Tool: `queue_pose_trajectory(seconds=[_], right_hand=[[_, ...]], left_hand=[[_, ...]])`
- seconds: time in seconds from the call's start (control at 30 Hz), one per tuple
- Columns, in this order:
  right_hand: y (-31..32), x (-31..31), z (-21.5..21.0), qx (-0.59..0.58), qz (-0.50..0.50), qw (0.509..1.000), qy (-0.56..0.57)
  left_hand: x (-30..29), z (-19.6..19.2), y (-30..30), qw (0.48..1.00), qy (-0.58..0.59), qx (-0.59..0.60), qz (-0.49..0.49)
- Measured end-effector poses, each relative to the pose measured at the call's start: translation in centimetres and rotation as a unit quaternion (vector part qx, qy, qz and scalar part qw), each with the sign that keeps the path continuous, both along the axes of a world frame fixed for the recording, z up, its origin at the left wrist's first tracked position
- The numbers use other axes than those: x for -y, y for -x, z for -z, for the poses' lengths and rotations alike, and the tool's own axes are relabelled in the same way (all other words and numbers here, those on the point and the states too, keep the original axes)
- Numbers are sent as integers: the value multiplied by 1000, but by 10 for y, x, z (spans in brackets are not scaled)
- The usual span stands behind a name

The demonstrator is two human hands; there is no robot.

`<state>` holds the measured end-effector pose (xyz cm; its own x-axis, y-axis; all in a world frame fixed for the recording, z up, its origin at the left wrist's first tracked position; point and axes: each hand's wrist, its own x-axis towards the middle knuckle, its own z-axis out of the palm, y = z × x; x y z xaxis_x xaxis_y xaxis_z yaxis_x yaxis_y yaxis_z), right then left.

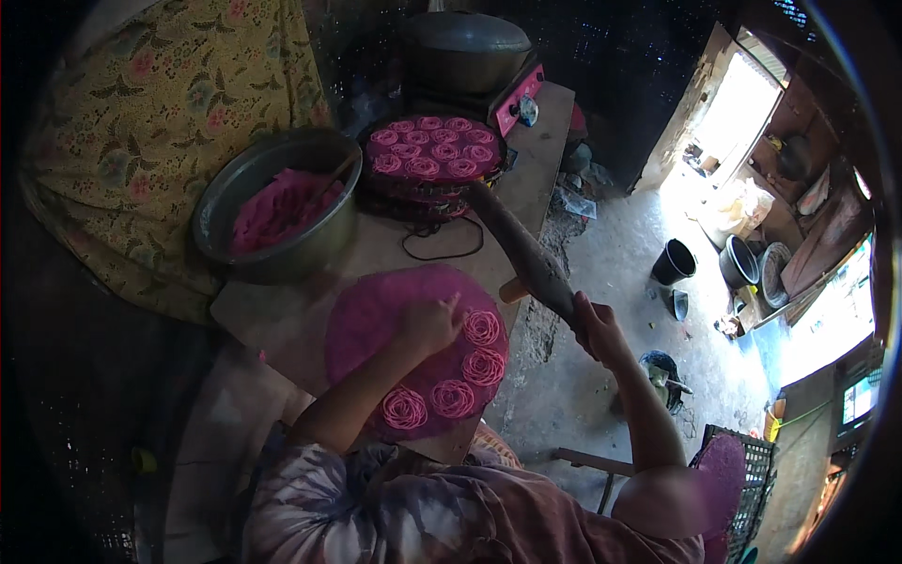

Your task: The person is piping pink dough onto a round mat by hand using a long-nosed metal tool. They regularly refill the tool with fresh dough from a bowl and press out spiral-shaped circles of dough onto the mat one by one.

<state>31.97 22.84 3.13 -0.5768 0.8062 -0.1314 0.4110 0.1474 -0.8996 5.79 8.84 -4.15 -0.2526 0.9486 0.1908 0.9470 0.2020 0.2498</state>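
Note:
A round pink mat [362,324] lies on the near end of the table, with several coiled nests of pink noodle-like strands [483,367] along its right and near edges. My left hand [430,327] rests over the mat's middle, beside the upper right nest, its fingers partly bent and apart with nothing seen in them. In my right hand [601,331] is the near end of a thick dark wooden bar [521,246], which slants up and left past the table's right edge. A short light-brown peg [513,289] sticks out from the bar's side.
Behind the mat stands a deep metal basin [211,221] of pink dough [282,211]. A stack of round trays bearing pink nests [427,150] sits beside it. Beyond are a stove [519,103] and lidded pot [465,52]. Buckets [674,263] stand on the floor at right.

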Motion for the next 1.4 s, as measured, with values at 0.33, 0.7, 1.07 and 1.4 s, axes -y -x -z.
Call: queue_pose_trajectory(seconds=[0.33,0.7,1.07,1.4], right_hand=[[29,102,-98,1,-193,950,-246],[95,96,-37,-204,-444,824,-288],[164,193,-165,-97,-530,784,-309],[231,92,-219,-633,-40,773,-17]], left_hand=[[72,-121,-25,910,-269,-193,250],[119,-71,-104,967,-42,-221,122],[159,-97,-15,997,-14,-3,79],[227,-84,80,573,-574,585,-18]])
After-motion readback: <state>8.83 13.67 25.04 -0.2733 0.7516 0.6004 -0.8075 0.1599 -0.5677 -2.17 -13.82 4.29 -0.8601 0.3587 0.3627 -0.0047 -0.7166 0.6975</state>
